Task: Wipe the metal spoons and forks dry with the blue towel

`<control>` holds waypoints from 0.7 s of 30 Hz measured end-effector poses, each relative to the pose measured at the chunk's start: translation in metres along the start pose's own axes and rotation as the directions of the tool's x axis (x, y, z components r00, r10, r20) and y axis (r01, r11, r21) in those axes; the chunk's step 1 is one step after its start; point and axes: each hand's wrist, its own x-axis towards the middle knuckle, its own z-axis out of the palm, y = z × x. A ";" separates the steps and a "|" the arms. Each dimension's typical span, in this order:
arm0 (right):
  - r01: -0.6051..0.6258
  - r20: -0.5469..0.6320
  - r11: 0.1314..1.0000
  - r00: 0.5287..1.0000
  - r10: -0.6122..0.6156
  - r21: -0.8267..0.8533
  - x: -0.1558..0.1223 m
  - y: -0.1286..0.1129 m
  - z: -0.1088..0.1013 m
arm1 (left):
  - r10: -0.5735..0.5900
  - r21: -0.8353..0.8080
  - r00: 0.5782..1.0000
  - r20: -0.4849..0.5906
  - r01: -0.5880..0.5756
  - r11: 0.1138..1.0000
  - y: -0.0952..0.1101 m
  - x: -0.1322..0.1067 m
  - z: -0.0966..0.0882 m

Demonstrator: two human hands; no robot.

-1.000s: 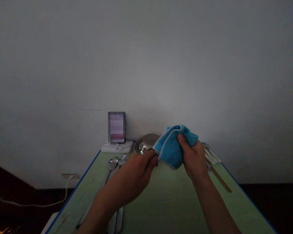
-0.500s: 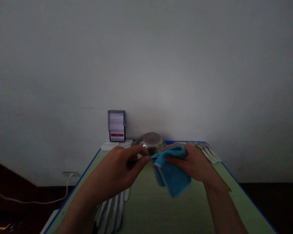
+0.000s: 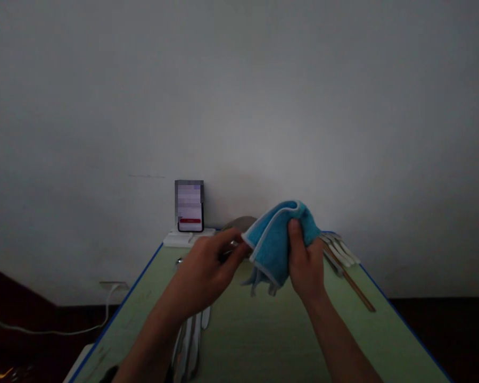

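Note:
My left hand (image 3: pixel 213 266) is closed in a pinch at the left edge of a blue cloth (image 3: pixel 272 247). A bit of shiny metal (image 3: pixel 234 243) shows between its fingers, part of a thin metal utensil whose kind I cannot make out. My right hand (image 3: pixel 306 260) grips the cloth, thumb on top, and the white-edged folds hang down. Whatever the cloth wraps is hidden. Behind the hands, an upturned metal bowl (image 3: pixel 241 222) is partly covered. Beyond the left wrist, a small rounded shiny metal piece (image 3: pixel 179 261) shows.
Several table knives (image 3: pixel 188 346) lie by my left forearm. White-handled cutlery (image 3: pixel 339 249) and wooden chopsticks (image 3: pixel 357 289) lie at the table's (image 3: pixel 263 346) right edge. A phone (image 3: pixel 190 207) stands on a white base (image 3: pixel 183 238) against the wall. A white cable (image 3: pixel 51 332) runs at left.
My right hand has turned upright and risen slightly, lifting and bunching the cloth so it hides more of the bowl. My left hand has moved up a little. The chopsticks now show more.

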 end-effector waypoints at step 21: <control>-0.155 0.458 0.986 0.883 0.106 0.070 0.022 0.004 -0.025 | -0.036 0.135 0.997 0.066 0.027 0.990 -0.001 0.002 -0.002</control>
